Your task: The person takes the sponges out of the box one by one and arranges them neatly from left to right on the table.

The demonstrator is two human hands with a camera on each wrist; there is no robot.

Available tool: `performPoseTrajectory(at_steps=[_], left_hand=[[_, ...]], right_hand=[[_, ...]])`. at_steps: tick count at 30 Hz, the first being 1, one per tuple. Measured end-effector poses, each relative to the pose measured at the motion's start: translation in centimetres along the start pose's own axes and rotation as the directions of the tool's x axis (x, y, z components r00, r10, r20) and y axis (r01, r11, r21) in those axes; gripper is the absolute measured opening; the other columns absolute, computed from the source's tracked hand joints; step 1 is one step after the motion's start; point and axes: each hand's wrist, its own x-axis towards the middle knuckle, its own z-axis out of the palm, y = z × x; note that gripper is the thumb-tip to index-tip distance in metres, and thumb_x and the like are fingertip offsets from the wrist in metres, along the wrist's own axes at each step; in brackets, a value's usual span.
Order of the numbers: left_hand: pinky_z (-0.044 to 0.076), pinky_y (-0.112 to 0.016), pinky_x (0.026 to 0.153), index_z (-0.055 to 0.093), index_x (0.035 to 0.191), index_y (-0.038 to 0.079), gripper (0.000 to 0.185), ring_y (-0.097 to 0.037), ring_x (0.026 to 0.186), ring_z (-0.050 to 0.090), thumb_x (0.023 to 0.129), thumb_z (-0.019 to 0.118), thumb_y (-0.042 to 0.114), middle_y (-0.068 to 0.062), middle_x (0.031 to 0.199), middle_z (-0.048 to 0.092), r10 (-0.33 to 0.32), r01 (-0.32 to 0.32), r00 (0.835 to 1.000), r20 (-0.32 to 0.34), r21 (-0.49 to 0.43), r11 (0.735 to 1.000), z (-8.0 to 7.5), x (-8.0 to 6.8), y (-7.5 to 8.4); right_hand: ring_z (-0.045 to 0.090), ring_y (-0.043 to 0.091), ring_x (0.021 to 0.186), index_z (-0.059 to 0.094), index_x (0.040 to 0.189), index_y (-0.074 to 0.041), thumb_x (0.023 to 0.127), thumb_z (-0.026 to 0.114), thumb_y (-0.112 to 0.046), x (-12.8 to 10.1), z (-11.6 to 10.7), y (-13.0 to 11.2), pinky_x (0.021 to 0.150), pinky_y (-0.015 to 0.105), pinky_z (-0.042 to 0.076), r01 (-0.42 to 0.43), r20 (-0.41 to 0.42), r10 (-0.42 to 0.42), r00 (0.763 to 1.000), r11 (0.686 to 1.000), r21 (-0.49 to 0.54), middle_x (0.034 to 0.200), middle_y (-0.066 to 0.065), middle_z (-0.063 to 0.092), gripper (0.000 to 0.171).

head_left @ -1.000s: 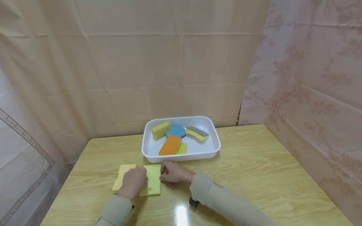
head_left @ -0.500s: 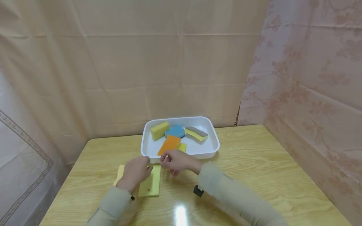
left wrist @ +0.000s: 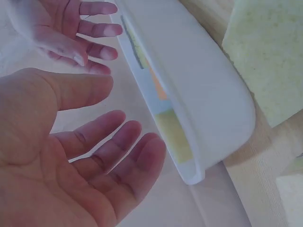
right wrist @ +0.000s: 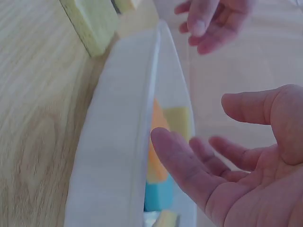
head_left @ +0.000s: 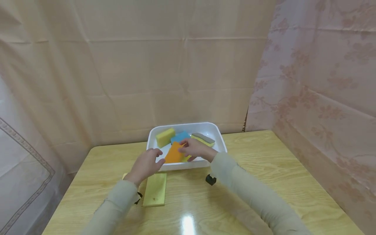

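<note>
Two empty hands above a sponge tray.
Head: right hand hovers over the tray, left hand near its seven o'clock; their facing palms suggest room for a sponge between. Orange sponge, at six o'clock inside, overlaps a yellow sponge, perhaps propped by it. Pad lies outside at seven; another is mostly hidden. Left wrist: fingers loosely curved, gripping nothing; tray wall masks most contents. Right wrist: fingers parted, nothing held; tray cut off at six.

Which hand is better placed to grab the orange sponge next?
Probably the right hand: it is open over the orange sponge, while the left hand is farther left, by the tray.
</note>
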Motion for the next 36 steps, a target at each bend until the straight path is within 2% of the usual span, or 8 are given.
performPoseTrajectory(at_steps=[7, 12, 16, 21, 24, 28, 33, 36], left_hand=[[0.051, -0.053, 0.096, 0.063, 0.122, -0.008, 0.038, -0.039, 0.108, 0.064, 0.095, 0.069, 0.019, -0.023, 0.117, 0.067, -0.021, 0.03, 0.991, 0.134, -0.066, 0.997, -0.4, 1.9, -0.1], [0.045, -0.056, 0.104, 0.059, 0.125, -0.014, 0.044, -0.045, 0.12, 0.057, 0.095, 0.067, 0.017, -0.03, 0.128, 0.061, 0.02, 0.011, 0.978, 0.207, -0.148, 0.989, -0.4, 3.0, 0.0], [0.049, -0.055, 0.1, 0.056, 0.128, -0.014, 0.047, -0.046, 0.12, 0.057, 0.097, 0.066, 0.02, -0.032, 0.133, 0.057, -0.021, 0.077, 0.968, 0.251, -0.212, 0.974, -0.6, 3.9, 0.0], [0.059, -0.049, 0.083, 0.05, 0.133, -0.011, 0.053, -0.041, 0.121, 0.056, 0.098, 0.064, 0.025, -0.028, 0.142, 0.05, -0.133, 0.274, 0.903, 0.409, -0.309, 0.911, -0.7, 4.9, -0.4], [0.058, -0.051, 0.086, 0.05, 0.133, -0.01, 0.052, -0.042, 0.126, 0.052, 0.099, 0.064, 0.026, -0.026, 0.142, 0.049, -0.172, 0.37, 0.86, 0.48, -0.356, 0.858, -0.7, 5.4, -0.6], [0.057, -0.051, 0.089, 0.051, 0.135, -0.01, 0.051, -0.047, 0.126, 0.052, 0.1, 0.062, 0.026, -0.027, 0.143, 0.048, -0.21, 0.442, 0.824, 0.526, -0.365, 0.82, -0.8, 6.2, -0.8], [0.059, -0.049, 0.085, 0.045, 0.143, -0.009, 0.055, -0.048, 0.125, 0.052, 0.101, 0.059, 0.025, -0.03, 0.147, 0.044, -0.257, 0.507, 0.774, 0.579, -0.323, 0.799, -1.4, 7.4, -1.0], [0.059, -0.049, 0.086, 0.046, 0.143, -0.008, 0.055, -0.047, 0.123, 0.054, 0.101, 0.059, 0.025, -0.03, 0.144, 0.046, -0.28, 0.528, 0.759, 0.588, -0.303, 0.793, -1.8, 8.0, -1.2]], right_hand=[[0.056, 0.043, 0.122, 0.024, 0.157, 0.004, 0.101, 0.064, -0.022, 1.4, -1.3, 2.0, 0.082, 0.044, 0.061, -0.095, -0.015, 0.1, 0.995, 0.974, 0.207, 0.155, 0.024, 0.038, 0.074], [0.054, 0.044, 0.124, 0.02, 0.159, 0.001, 0.099, 0.066, -0.023, 1.8, -1.6, 2.6, 0.088, 0.046, 0.058, -0.14, -0.026, 0.156, 0.987, 0.939, 0.315, 0.16, 0.022, 0.03, 0.079], [0.049, 0.047, 0.129, 0.018, 0.159, 0.0, 0.099, 0.066, -0.021, 1.7, -1.8, 2.3, 0.095, 0.049, 0.055, -0.126, -0.039, 0.153, 0.987, 0.91, 0.395, 0.16, 0.022, 0.03, 0.079], [0.039, 0.052, 0.136, 0.022, 0.158, -0.001, 0.101, 0.062, -0.016, 2.0, -1.7, 2.4, 0.104, 0.055, 0.047, -0.163, 0.028, 0.175, 0.984, 0.836, 0.525, 0.159, 0.028, 0.022, 0.071], [0.039, 0.051, 0.136, 0.022, 0.158, -0.003, 0.102, 0.059, -0.013, 2.4, -1.5, 2.6, 0.107, 0.055, 0.043, -0.202, 0.064, 0.206, 0.976, 0.771, 0.604, 0.159, 0.029, 0.019, 0.069], [0.044, 0.045, 0.132, 0.026, 0.155, -0.007, 0.102, 0.059, -0.016, 2.9, -1.1, 2.7, 0.11, 0.052, 0.042, -0.24, 0.099, 0.237, 0.966, 0.693, 0.68, 0.155, 0.026, 0.025, 0.063], [0.044, 0.048, 0.132, 0.027, 0.154, -0.008, 0.102, 0.059, -0.018, 3.0, -0.7, 2.5, 0.108, 0.053, 0.044, -0.245, 0.086, 0.264, 0.961, 0.659, 0.711, 0.155, 0.027, 0.025, 0.062], [0.041, 0.053, 0.133, 0.022, 0.157, -0.008, 0.101, 0.061, -0.018, 3.0, -0.5, 2.4, 0.107, 0.054, 0.044, -0.241, 0.059, 0.287, 0.956, 0.655, 0.716, 0.157, 0.029, 0.02, 0.069]])
